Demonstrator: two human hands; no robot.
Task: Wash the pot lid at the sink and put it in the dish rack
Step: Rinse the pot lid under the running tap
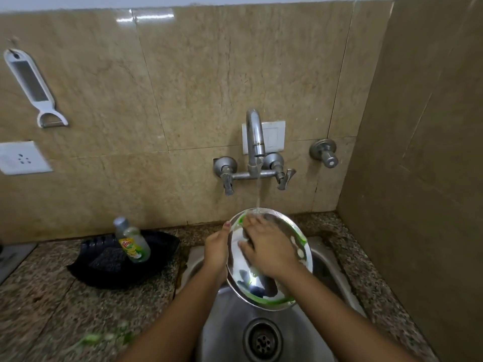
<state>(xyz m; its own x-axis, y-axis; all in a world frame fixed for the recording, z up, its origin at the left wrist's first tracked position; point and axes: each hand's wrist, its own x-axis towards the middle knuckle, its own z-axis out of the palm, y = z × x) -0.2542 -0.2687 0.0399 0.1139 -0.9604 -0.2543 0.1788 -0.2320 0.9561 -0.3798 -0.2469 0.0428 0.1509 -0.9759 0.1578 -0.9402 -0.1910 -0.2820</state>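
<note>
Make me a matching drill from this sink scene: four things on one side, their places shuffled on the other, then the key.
Things:
1. lid
2. soap bottle
3. peeler
4. drain

Places:
A. hanging on the wall, far left
B. in the bottom of the sink
C. held under the tap, between left hand and right hand
D. leaning in the black tray on the counter

Pairs: 1-C, 2-D, 3-A, 4-B

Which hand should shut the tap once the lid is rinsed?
The right hand: it only rubs the pot lid, while the left hand has a grip on the rim and holds it up under the tap.
</note>
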